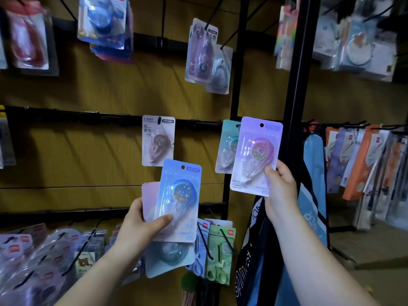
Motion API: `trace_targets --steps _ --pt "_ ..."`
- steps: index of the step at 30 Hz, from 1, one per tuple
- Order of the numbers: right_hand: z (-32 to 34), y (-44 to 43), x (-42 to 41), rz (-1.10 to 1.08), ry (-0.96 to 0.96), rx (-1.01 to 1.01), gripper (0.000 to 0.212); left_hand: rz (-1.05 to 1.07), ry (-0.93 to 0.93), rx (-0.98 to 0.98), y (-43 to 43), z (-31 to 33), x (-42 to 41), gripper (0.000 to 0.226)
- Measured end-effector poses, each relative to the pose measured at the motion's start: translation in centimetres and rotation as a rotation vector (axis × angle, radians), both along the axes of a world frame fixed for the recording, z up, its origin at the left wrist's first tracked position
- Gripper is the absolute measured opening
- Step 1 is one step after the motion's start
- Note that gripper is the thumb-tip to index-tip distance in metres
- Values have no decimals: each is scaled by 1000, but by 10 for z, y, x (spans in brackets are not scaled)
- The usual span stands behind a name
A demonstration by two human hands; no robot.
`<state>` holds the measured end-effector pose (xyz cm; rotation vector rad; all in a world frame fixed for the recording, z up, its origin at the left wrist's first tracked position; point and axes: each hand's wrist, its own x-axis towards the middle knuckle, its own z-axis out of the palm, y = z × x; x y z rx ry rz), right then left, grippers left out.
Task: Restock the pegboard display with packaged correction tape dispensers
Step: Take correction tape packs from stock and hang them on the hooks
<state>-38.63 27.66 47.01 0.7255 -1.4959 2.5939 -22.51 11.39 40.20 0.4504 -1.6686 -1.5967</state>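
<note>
At the upper left of the frame, a red dispenser in a clear blister pack (28, 40) and a blue one (103, 21) hang blurred on black hooks against the yellow-brown slatted display board (88, 96). A crowd of clear round packs (44, 257) fills the lower left.

Just left of centre, the left hand (141, 230) grips a fanned stack of stock. Its thumb lies across the front of a pale blue card holding a blue teardrop correction tape dispenser (178, 199), with a pink card (150, 199) tucked behind. This looks like the supply, held low and out of the way. Whether the light blue card with a teal round dispenser (167, 259) below belongs to the stack or hangs from the board, I cannot tell.

Above the stack, a white card with a brownish dispenser (157, 140) hangs from the middle black rail (77, 117).

Right of centre, the right hand (280, 191) pinches the lower right corner of a lilac card with a pink-and-clear dispenser (257, 155). The card rises above the hand, so its punched hole (261, 125) sits at rail height, free to be threaded. It overlaps a teal card (228, 146) already hung there, probably on the target hook. The card is not yet on a peg.

At far right, past the black upright post (298, 85), orange and grey packets (362, 162) hang in a row.
</note>
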Motion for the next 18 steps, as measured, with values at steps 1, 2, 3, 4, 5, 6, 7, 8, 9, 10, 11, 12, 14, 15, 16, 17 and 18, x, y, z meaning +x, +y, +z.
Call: trace_targets --steps 1,2,3,4,5,6,7,8,9,10,11,12,14,15,16,17,18 --pt "1 0 0 7 -1 -11 27 -2 -2 -1 1 1 0 41" --pt "4 0 1 9 0 -17 23 -2 -3 -5 2 1 0 41" --pt "7 -1 1 4 2 -21 19 -1 -6 -10 3 2 0 41" --pt "10 -2 2 -3 3 -20 18 -1 -11 -14 3 2 0 41" --pt "12 -4 2 -11 2 -13 18 -2 -15 -19 4 2 -1 41" --pt "15 -6 2 -16 -5 -3 18 -3 -16 -21 4 2 0 41" --pt "16 -8 3 -18 -16 8 18 -5 -15 -21 4 3 0 41" --pt "16 -10 3 -17 -30 21 17 -6 -12 -19 5 3 0 41" --pt "15 -11 2 -18 -43 34 16 -6 -9 -16 5 3 0 41" --pt "14 -12 2 -18 -54 44 16 -4 -7 -16 6 3 1 40" --pt "13 -12 2 -15 -61 46 16 -3 -6 -15 6 3 1 40" --pt "11 -12 2 -7 -66 40 15 -4 -5 -14 6 3 1 40" --pt "9 -12 1 16 -86 36 15 -6 -3 -12 6 3 1 40" --pt "9 -12 1 35 -106 33 14 -9 0 -12 6 3 1 41" --pt "8 -12 2 60 -133 29 13 -13 3 -10 6 3 2 41" --pt "8 -13 3 82 -157 28 11 -15 6 -8 6 3 2 40" --pt "8 -13 4 94 -176 31 11 -15 10 -6 6 3 2 40"
